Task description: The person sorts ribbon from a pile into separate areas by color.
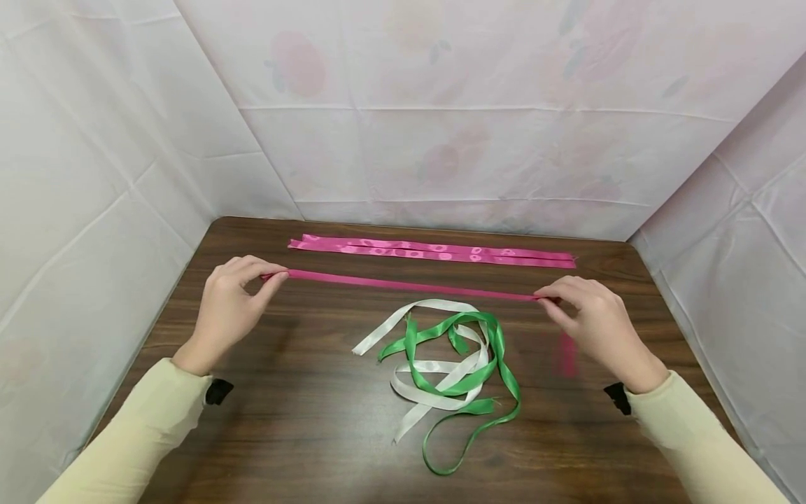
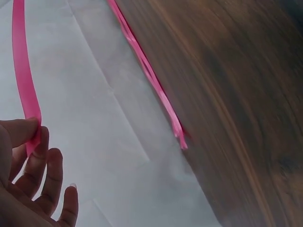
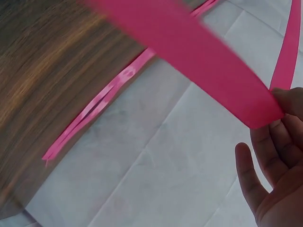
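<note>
Pinching a pink ribbon [image 1: 409, 285] between thumb and fingers of each hand, I hold it stretched straight above the wooden table [image 1: 302, 434], my left hand [image 1: 228, 301] near its end, a loose length hanging below my right hand [image 1: 597, 320]. Beyond it lie 2 pink strips [image 1: 434, 256]; nearer me, white ribbon [image 1: 384, 329] and green ribbon [image 1: 508, 381] lie tangled.

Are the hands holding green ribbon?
No, the left hand and right hand pinch a pink ribbon; the green ribbon lies on the table.
</note>
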Demonstrator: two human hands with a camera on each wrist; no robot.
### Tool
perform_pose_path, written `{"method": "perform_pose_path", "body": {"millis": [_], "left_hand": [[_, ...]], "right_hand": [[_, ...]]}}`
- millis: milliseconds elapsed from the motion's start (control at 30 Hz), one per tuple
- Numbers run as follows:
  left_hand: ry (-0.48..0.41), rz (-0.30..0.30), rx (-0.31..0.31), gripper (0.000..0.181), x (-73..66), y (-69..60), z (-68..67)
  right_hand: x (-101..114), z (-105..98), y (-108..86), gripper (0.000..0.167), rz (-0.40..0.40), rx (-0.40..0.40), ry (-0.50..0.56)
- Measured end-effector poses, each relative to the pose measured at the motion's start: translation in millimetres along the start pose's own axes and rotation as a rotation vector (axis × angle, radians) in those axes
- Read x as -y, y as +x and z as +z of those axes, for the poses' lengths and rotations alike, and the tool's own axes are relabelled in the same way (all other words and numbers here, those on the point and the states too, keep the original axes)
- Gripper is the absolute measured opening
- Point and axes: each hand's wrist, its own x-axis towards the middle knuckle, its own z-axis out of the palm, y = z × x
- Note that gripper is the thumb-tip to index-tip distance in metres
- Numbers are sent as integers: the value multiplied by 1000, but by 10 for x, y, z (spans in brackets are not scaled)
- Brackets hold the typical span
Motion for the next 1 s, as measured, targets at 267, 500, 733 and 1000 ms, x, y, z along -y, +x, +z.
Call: {"method": "perform_pose_path", "body": {"millis": [267, 500, 733, 1000], "left_hand": [[29, -53, 57, 8, 159, -12, 27], [57, -107, 130, 9, 319, -18, 87], [73, -146, 193, 11, 510, -6, 174], [44, -192, 262, 13, 626, 18, 287]], "right_hand": [[-137, 34, -67, 25, 65, 48, -8], [-389, 128, -175, 16, 218, 164, -23], [-686, 174, -326, 11, 366, 194, 11], [-894, 223, -403, 10, 466, 250, 52]]}}
